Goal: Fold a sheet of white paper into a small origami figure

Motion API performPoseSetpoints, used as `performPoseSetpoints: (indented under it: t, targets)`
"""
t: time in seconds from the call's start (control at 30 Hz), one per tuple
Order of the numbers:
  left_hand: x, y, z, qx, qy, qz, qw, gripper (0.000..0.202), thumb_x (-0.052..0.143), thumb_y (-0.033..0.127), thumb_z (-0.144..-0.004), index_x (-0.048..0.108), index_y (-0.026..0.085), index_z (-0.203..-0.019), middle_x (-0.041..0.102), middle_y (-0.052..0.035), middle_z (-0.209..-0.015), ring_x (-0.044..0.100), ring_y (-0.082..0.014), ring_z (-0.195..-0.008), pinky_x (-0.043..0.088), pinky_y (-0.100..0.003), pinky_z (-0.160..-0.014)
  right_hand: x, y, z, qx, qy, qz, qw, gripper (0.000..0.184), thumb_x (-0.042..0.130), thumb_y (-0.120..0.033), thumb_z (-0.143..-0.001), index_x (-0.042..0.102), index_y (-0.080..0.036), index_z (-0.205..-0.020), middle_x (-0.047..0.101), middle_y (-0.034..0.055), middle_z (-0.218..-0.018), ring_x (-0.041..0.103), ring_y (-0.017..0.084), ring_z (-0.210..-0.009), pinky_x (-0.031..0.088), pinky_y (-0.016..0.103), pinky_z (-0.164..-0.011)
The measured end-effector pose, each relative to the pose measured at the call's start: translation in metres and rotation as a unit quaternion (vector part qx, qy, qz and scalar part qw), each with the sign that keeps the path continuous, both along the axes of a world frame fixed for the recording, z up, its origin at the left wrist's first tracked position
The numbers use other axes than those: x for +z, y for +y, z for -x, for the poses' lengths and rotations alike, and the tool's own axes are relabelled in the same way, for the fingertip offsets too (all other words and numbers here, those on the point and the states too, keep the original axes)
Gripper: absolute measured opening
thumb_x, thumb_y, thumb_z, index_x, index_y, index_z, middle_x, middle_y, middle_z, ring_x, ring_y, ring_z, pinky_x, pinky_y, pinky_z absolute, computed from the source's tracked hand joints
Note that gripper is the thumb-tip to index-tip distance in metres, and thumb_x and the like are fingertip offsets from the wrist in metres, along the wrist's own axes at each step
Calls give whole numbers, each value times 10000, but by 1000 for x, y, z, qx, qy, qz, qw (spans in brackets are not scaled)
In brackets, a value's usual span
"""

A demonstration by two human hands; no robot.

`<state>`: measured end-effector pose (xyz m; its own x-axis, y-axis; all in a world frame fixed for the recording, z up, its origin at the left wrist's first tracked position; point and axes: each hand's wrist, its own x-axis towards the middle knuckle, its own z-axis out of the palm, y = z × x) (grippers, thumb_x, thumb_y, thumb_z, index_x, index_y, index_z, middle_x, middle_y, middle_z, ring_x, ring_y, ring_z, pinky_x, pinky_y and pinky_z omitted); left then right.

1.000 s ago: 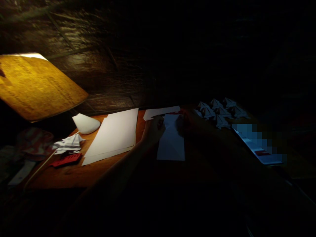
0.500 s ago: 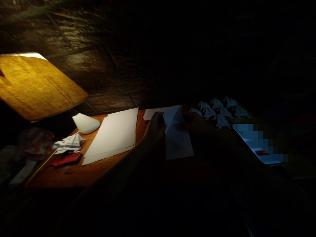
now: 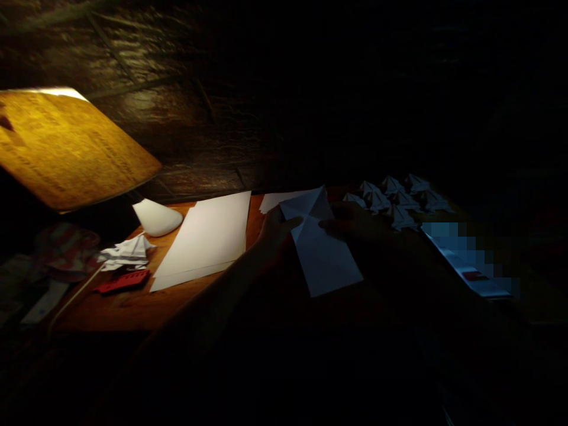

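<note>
A creased sheet of paper (image 3: 331, 257) is held up between my two hands, its fold lines crossing in an X near the top. My left hand (image 3: 277, 226) grips its left edge, the thumb lying on the front by the crossing. On the other edge, my right hand (image 3: 350, 220) pinches the paper with its thumb in front; deep shadow hides most of that hand. The fingers of both hands behind the sheet are out of sight.
White sheets (image 3: 206, 236) lie left on the wooden table (image 3: 110, 313), near a lamp base (image 3: 157, 219), a folded paper piece (image 3: 126, 253) and a red object (image 3: 123, 282). A lit lampshade (image 3: 71, 148) hangs left. Several folded paper figures (image 3: 399, 198) and a glowing screen (image 3: 470, 272) are right.
The paper has opened flatter, showing its crossed creases, and its lower end has swung to the right. Both thumbs now lie on its front.
</note>
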<state>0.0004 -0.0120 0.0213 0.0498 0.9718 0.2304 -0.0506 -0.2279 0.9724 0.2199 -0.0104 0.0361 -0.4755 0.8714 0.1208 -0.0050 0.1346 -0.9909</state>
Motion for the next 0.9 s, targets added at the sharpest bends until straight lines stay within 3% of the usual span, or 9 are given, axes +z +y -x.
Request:
performPoseSetpoints:
  t: [0.17, 0.33, 0.47, 0.63, 0.9]
  targets:
    - [-2, 2, 0, -16, -56, 80, 995, 285, 798, 234, -633, 666, 149, -871, 740, -80, -869, 715, -260, -819, 601, -399, -733, -6, 4, 0, -12, 29, -10, 999, 354, 786, -269, -718, 719, -206, -1060, 768, 48, -961, 704, 206, -810, 571, 346, -714]
    - [0, 2, 1, -33, -67, 102, 992, 278, 770, 233, -664, 656, 166, -909, 734, -85, -889, 718, -286, -874, 592, -448, -789, -10, 7, 1, -8, 55, 11, 998, 374, 801, -272, -698, 725, -228, -1061, 755, 32, -948, 696, 190, -777, 558, 327, -677]
    - [3, 2, 1, -63, -73, 108, 990, 234, 698, 218, -690, 674, 162, -915, 732, -87, -893, 704, -265, -857, 580, -399, -738, -13, 11, 0, -30, 60, -36, 997, 275, 816, -269, -677, 775, -249, -949, 757, 22, -970, 691, 185, -879, 555, 298, -713]
    - [11, -3, -2, -92, -118, 162, 975, 182, 608, 232, -755, 711, 133, -869, 733, -91, -845, 697, -236, -819, 539, -314, -675, -6, 4, -2, 38, 50, -8, 998, 298, 817, -260, -710, 811, -253, -1008, 774, 49, -1046, 696, 199, -926, 554, 317, -765]
    - [19, -7, -8, -128, -204, 186, 953, 377, 602, 460, -848, 716, 108, -922, 751, -135, -892, 706, -309, -976, 568, -430, -855, -2, -1, -3, 41, 14, -64, 997, 352, 805, -251, -737, 799, -254, -1089, 766, 73, -1107, 695, 231, -994, 548, 375, -839]
